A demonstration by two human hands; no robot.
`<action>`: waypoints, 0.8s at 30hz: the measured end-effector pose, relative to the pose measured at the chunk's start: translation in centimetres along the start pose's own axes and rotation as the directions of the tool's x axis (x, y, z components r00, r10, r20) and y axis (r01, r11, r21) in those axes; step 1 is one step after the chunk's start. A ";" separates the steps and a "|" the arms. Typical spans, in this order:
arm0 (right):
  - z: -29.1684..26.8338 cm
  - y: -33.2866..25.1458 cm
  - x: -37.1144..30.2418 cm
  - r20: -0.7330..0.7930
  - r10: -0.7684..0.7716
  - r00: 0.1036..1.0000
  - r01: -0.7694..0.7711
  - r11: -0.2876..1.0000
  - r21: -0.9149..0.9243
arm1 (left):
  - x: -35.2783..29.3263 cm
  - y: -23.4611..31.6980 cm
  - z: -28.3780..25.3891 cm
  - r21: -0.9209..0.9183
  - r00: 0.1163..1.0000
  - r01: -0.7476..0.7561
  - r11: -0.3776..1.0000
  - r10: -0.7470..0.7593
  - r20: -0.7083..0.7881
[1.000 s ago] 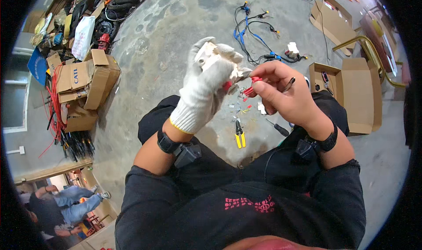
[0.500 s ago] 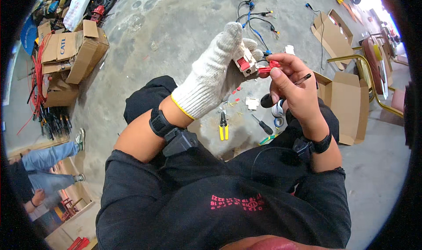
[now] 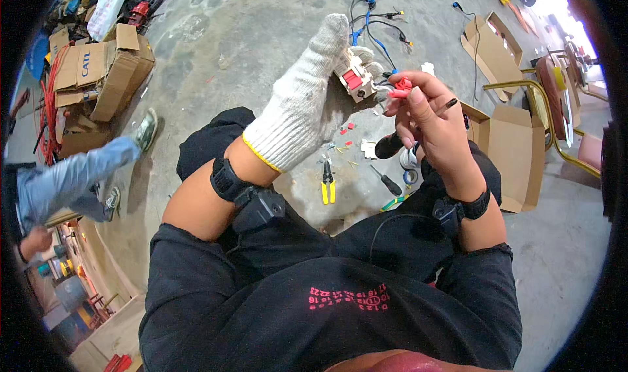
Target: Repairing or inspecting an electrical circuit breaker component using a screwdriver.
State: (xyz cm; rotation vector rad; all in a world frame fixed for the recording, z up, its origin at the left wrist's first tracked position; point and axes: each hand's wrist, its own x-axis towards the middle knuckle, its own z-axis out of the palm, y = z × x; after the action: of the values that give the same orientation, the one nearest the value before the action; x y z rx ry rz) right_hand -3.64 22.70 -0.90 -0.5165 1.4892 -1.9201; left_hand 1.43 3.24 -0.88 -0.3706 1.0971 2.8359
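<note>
My left hand [image 3: 297,84], in a white knit glove, is closed around a white circuit breaker [image 3: 362,92] with a red switch lever, held above the floor. Bare, my right hand [image 3: 428,114] pinches a small red plastic piece [image 3: 401,89] between thumb and fingers, just right of the breaker and apart from it. A dark-handled tool [image 3: 388,146], seemingly a screwdriver, is also tucked through the right hand's fingers; its middle is hidden. Below lie yellow-handled wire strippers [image 3: 328,186], a screwdriver [image 3: 390,186] and small red scraps [image 3: 348,126].
Blue and black cables [image 3: 369,25] lie ahead on the concrete floor. Open cardboard boxes [image 3: 513,153] and a gold-framed chair [image 3: 546,104] stand right. A carton [image 3: 104,71] with red wires is at left, where another person's leg [image 3: 85,176] steps. Tape rolls [image 3: 410,176] sit by my right knee.
The breaker and my left hand have shifted slightly up and left. The red piece has come away from the breaker's side and turned. The other person has stepped closer at left.
</note>
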 end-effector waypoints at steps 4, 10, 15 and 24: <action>-1.3 1.4 1.3 -0.017 0.018 1.000 -0.019 0.999 -0.031 | 0.4 1.0 0.4 -0.151 0.995 0.066 0.986 -0.076 -0.060; -2.0 3.6 3.0 -0.159 0.013 0.987 -0.015 1.000 -0.014 | 0.7 2.1 -0.4 -0.269 0.989 0.102 0.958 -0.069 0.131; -1.5 4.8 3.5 -0.167 0.028 0.986 -0.021 0.999 0.045 | 0.2 2.8 -1.1 -0.304 0.985 0.054 0.951 -0.001 0.172; -7.3 15.7 9.4 -0.305 0.342 0.889 -0.447 0.793 -0.414 | -0.3 1.6 -11.9 -0.451 0.997 0.081 0.889 -0.075 0.030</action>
State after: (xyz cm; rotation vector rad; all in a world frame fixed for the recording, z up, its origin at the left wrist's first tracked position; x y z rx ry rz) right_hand -11.23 18.97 -18.74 -0.1715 2.0441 -1.3046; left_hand 3.83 -5.96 -8.22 -0.4136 0.3895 2.9898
